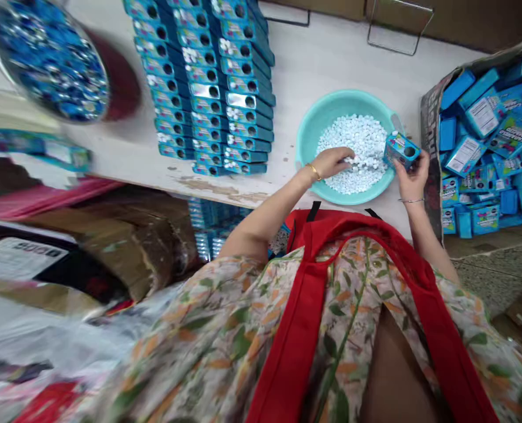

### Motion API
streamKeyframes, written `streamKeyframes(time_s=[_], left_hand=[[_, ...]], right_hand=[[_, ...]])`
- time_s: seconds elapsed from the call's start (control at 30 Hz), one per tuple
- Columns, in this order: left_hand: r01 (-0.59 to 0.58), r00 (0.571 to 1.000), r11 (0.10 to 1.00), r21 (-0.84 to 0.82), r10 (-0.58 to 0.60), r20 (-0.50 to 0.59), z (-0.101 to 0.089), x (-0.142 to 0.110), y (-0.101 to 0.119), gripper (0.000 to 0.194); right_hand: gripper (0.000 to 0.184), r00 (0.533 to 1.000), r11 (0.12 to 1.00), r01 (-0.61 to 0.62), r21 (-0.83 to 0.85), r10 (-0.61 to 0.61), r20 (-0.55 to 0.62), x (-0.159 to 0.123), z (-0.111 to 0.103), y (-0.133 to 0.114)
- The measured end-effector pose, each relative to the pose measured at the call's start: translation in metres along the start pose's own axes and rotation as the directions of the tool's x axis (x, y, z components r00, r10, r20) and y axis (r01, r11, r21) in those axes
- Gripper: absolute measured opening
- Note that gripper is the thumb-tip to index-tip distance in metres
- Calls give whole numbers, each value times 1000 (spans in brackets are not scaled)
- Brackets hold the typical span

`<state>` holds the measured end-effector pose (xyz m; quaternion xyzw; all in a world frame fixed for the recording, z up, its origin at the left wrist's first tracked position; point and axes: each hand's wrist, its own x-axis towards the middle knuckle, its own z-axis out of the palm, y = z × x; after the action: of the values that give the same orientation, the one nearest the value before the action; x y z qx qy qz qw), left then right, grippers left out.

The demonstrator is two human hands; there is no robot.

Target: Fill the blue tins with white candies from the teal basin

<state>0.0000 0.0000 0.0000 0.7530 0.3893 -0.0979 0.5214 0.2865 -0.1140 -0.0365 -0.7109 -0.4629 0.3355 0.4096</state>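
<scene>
A turquoise basin full of small white candies stands on the white table in front of me. My left hand, a gold bangle at its wrist, reaches into it from the left, fingers curled together around some of the candies. Over the basin's right rim, my right hand grips a small blue candy box, its side with the round dark hole facing up. A few white bits seem to lie on that box near the hole.
Rows of blue boxes with round holes stand left of the basin, some with white candies on them. Further left is a bucket of shiny blue pieces. A carton heaped with blue boxes sits at right. Metal wire handles lie behind.
</scene>
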Motion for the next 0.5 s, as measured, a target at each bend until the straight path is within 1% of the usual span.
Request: streamKeyframes(time_s=[0.1,0.2,0.27,0.33,0.4,0.5], left_hand=[[-93,993,995,34,95,-65,-30,-31,-4,41],[-138,983,983,123,152,-106,-60,-52,10,38],[-135,981,969,206,160,-111,-76,-59,28,35],[-106,985,948,299,141,-100,-88,-61,50,31],[-53,991,920,388,96,-92,-94,-62,72,28],[28,993,878,477,29,-111,-98,-63,105,27]], right_hand=[[69,998,998,32,-58,-29,52,-4,0,-8],[55,986,986,102,-129,-83,147,-7,7,-19],[47,971,973,158,-166,-123,205,-9,14,-27],[41,957,960,207,-188,-159,243,-10,21,-34],[37,949,948,236,-212,-178,259,-12,27,-39],[33,948,934,252,-252,-185,261,-13,32,-42]])
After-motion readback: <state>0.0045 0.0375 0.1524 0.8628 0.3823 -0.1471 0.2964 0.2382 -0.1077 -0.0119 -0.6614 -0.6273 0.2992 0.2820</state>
